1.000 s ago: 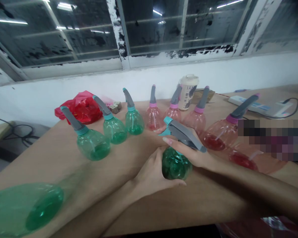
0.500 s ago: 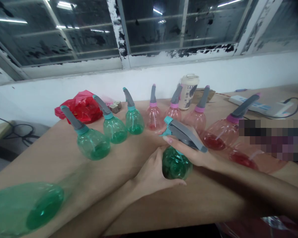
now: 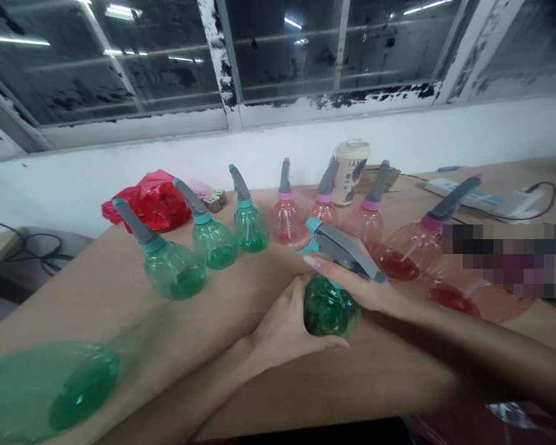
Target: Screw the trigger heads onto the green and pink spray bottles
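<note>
centrally, near the front edge of the tabletop [image 3: 269, 395], a green spray bottle [image 3: 333, 309] is held between two hands, though whether its base touches the wood i cannot tell. the left hand [image 3: 282, 321] is wrapped around the lower body, its thumb stretched across the near side; the right hand [image 3: 370, 287] is clamped about the neck, just under the grey spray head [image 3: 345, 247], whose turquoise trigger [image 3: 311, 246] points left. toward the left edge stand three more green bottles, the nearest [image 3: 173, 272] leaning in view (the wide lens probably bends it), while another [image 3: 23, 389] sits at the front left corner, cut off by the frame. pink bottles, the middle one [image 3: 365, 224] among them, run from the back edge round to the right. along the back edge lie a crumpled red bag [image 3: 155, 204], a lidded paper cup [image 3: 351, 173] and, nearer the back right corner, a white power strip [image 3: 482, 196].
</note>
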### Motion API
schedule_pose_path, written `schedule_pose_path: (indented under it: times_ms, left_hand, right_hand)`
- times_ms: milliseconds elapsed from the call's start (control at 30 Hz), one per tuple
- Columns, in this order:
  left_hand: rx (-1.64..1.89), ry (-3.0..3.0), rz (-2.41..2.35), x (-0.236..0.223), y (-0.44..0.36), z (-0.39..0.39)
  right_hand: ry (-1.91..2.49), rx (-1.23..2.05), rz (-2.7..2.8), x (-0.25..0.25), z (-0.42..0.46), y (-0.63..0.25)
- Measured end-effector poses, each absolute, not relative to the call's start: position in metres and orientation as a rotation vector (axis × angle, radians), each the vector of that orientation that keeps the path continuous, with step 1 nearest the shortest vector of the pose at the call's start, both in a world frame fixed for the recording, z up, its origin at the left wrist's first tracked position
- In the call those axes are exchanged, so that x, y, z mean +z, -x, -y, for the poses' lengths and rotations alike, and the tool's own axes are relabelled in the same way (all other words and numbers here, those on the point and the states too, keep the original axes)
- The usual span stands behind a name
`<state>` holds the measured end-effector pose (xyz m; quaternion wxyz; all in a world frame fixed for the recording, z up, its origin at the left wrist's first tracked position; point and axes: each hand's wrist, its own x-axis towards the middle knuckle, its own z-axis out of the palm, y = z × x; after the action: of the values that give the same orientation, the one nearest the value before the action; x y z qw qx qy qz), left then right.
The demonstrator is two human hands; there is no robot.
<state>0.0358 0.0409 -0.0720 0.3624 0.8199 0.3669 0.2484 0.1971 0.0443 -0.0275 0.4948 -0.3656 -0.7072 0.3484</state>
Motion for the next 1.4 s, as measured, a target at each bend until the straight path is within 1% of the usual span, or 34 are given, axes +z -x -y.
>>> schedule_pose_path:
  times_ms: [233,767,967,1133,1400]
  left_hand:
    - [0.658,-2.116,-0.94,-0.0738,-0.035,-0.0397]
    - [0.643,-2.098,-0.945,-0.0705,-0.0356,-0.0393]
    - [0.666,-2.08,-0.922,-0.0755,-0.0351,-0.0395]
    - [0.661,-2.089,-0.935,-0.0766,-0.0365,-0.0387]
    - [0.686,-2.097,-0.931,-0.0734,-0.0371,-0.0373]
  right_hand:
    - [0.882,0.73,1.729,-0.0336,-0.0418,-0.1987]
    - [0.871,0.709,1.718,-0.0353,-0.0405,-0.1981]
    - [0.886,0.748,1.757,-0.0306,-0.0445,-0.1992]
    - [0.902,0.704,1.742,-0.027,-0.0454,-0.1988]
    - [0.887,0.82,1.708,-0.0281,-0.0437,-0.1989]
